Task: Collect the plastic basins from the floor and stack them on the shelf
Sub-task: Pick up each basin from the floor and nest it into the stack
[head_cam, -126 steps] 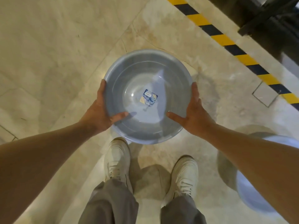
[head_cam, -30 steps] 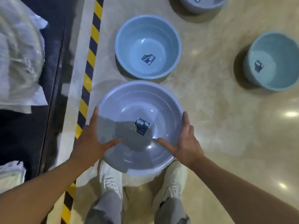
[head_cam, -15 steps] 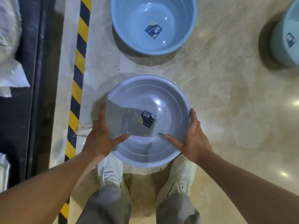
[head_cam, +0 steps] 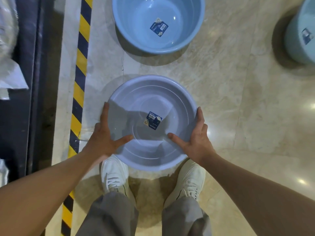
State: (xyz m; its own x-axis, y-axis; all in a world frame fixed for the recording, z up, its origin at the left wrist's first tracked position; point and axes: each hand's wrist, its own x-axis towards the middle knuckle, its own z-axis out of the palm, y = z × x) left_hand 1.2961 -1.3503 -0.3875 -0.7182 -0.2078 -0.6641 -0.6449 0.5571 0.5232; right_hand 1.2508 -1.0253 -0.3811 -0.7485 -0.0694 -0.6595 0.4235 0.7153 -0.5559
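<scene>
Two hands, left hand (head_cam: pixel 102 142), right hand (head_cam: pixel 196 142), gripping round glossy plastic basin (head_cam: pixel 151 149)

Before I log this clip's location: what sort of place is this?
Probably a shop or stockroom: the held basin and a blue basin still carry retail labels, and hazard tape edges the polished floor.

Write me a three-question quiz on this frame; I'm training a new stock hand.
1. True or false: both hands grip the held basin.
2. Where are the thumbs? A) inside the rim B) under the base C) off the basin
3. How many other basins show on the floor?

Key: 1. True: left hand and right hand hold opposite sides. 2. A. 3. Two: a blue basin ahead and a teal basin at far right.
</scene>
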